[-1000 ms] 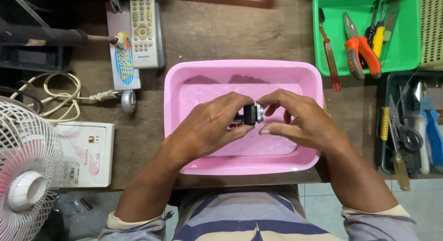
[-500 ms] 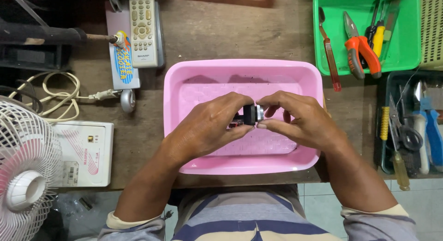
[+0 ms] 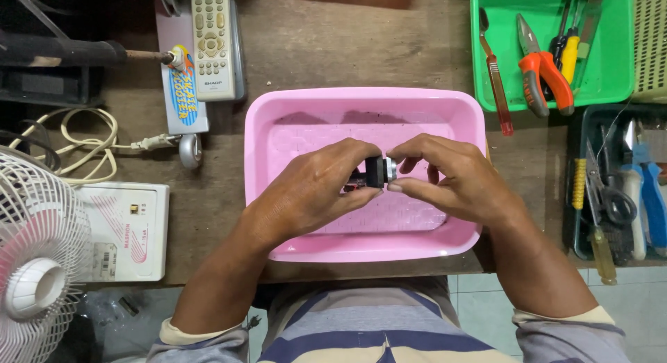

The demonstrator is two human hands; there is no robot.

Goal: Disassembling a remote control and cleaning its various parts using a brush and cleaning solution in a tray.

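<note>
Barely anything's shifted: left hand (image 3: 316, 196) and right hand (image 3: 455, 179) both keep pinching that small black part (image 3: 376, 172) with its metal end over the pink tub (image 3: 431, 106), looks light, rigid, best gripped by its sides.

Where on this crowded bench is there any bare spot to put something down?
Bare wood lies between the remote control and green tray, behind the pink tub. The right-side trays are packed with tools; left holds cord, white box, fan.

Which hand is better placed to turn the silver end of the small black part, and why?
Right hand: its fingertips pinch the silver end of the small black part, while the left hand grips the body.
</note>
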